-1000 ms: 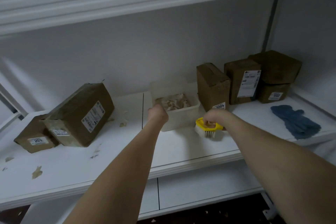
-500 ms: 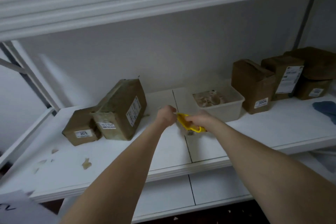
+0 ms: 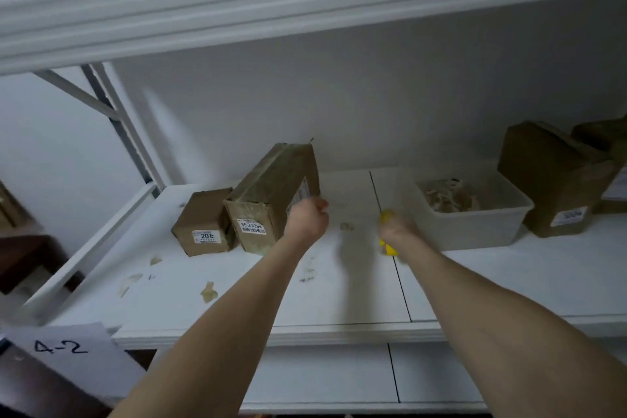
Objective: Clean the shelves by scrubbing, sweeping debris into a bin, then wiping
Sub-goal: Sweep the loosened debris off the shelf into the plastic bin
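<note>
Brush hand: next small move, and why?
Probably sweep the yellow brush in the right hand left onto the scrap lying just beside it, then drag it back toward the bin. More scraps dot the shelf further left.

Both bare forearms are stretching forward, a little apart from each other. The left grip [image 3: 307, 220] is curling into a closed fist and is holding nothing. The right grip [image 3: 397, 231], blurred, is clasping a yellow brush [image 3: 386, 216], knuckles turned upward.
</note>
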